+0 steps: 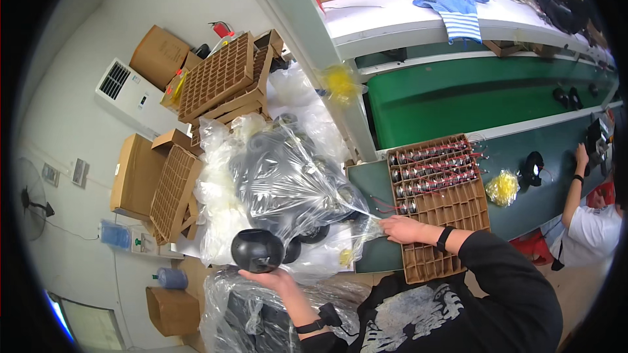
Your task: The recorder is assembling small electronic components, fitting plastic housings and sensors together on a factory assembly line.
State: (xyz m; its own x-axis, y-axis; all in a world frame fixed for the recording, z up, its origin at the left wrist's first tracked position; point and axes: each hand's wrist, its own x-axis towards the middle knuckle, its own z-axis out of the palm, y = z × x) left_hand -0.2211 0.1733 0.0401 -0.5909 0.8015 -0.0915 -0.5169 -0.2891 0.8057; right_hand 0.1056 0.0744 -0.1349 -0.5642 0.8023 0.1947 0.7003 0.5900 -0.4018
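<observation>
A white wall (176,0) bounds the left; from here I see the left hand (278,280) cupping a round black shell (257,252) beside the clear bag (278,173) of dark pieces, whose stretched edge the right hand (402,229) pinches. A bare strip of green bench (367,187) borders the divided tray (451,214), part-filled with wired parts (432,173).

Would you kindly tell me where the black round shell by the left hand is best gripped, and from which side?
I'd cradle the black round shell by its underside, coming from below on the near side, where the left hand is. Its smooth, bulging wall shows no handle, and another black shell crowds its right side.
</observation>
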